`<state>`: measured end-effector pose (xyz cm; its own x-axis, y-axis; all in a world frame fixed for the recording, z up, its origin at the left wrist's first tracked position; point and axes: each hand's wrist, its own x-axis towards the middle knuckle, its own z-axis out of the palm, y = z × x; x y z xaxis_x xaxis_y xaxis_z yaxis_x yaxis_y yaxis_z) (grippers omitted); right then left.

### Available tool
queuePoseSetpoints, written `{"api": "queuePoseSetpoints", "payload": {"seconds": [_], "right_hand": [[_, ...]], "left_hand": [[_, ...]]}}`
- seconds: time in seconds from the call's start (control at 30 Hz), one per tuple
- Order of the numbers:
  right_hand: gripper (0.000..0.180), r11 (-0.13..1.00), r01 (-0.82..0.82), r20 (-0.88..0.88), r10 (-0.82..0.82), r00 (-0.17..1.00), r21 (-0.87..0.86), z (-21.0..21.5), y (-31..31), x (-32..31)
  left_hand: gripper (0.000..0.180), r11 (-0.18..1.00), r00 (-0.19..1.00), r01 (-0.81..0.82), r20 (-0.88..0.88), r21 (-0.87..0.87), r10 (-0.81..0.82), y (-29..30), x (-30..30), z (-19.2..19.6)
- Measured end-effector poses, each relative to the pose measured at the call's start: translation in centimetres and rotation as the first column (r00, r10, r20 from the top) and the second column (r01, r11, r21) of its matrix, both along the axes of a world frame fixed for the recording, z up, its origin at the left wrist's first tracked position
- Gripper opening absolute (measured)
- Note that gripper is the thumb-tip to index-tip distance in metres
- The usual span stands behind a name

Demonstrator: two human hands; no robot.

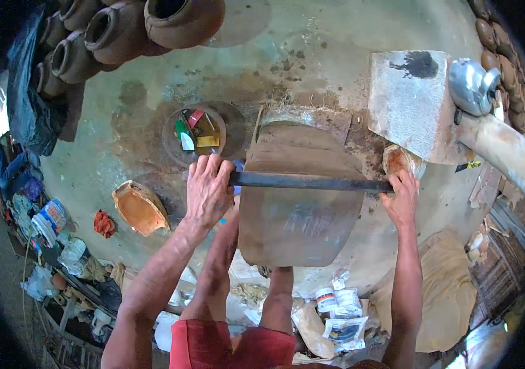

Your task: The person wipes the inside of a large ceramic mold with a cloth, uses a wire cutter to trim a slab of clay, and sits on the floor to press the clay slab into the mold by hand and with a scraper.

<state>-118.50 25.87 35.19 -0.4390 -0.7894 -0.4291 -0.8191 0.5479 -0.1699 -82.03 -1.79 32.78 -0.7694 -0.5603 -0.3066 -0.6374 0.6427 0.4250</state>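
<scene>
Fingers of the left hand (pixel 208 189) curl over the left end of a dark bar (pixel 308 182), the knuckles up and the grip closed around it. On the other end, the right hand (pixel 401 200) is wrapped shut on the bar as well, its thumb side toward the middle. Held level between both hands, the bar lies straight across a broad brown slab (pixel 299 203), touching its upper face about a third of the way down. The slab stands wide and rounded at its lower corners, with a muddy rim at its far edge, and the person's bare legs come up beneath its near edge.

Just beyond the right hand sits a small clay lump (pixel 399 160), against the foot of a grey stone block (pixel 411 101). A metal kettle (pixel 473 86) stands to the right of that block. Near the left hand, a round dish (pixel 193 134) on the floor holds coloured scraps. Further left lies a broken orange pot shard (pixel 139 208), with a red rag (pixel 104 223) beside it. Dark clay pots (pixel 121 27) are ranked along the top left. White packets (pixel 342 307) lie near the person's feet, beside a yellowish sack (pixel 444 289).
</scene>
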Motion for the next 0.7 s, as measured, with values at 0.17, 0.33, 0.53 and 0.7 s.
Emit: {"api": "queuePoseSetpoints", "payload": {"seconds": [0.17, 0.33, 0.53, 0.7], "right_hand": [[0.054, 0.998, -0.067, -0.045, 0.066, 0.997, -0.021, -1.8, -3.1, 1.2], [0.057, 0.989, -0.102, 0.018, 0.101, 0.995, 0.103, -2.5, -5.3, 2.5], [0.057, 0.97, -0.151, 0.128, 0.128, 0.984, 0.192, -3.0, -7.1, 3.7], [0.056, 0.96, -0.173, 0.166, 0.138, 0.976, 0.222, -3.5, -7.9, 4.1]], "left_hand": [[0.036, 0.999, 0.999, -0.041, 0.028, 0.004, 0.041, -2.5, 1.9, -2.1], [0.03, 0.999, 0.998, -0.036, 0.056, 0.005, 0.035, -4.5, 3.5, -3.1], [0.037, 0.998, 0.997, -0.039, 0.062, 0.043, 0.036, -5.8, 5.9, -4.6], [0.037, 0.996, 0.994, -0.04, 0.1, 0.077, 0.033, -6.7, 6.8, -5.3]]}}
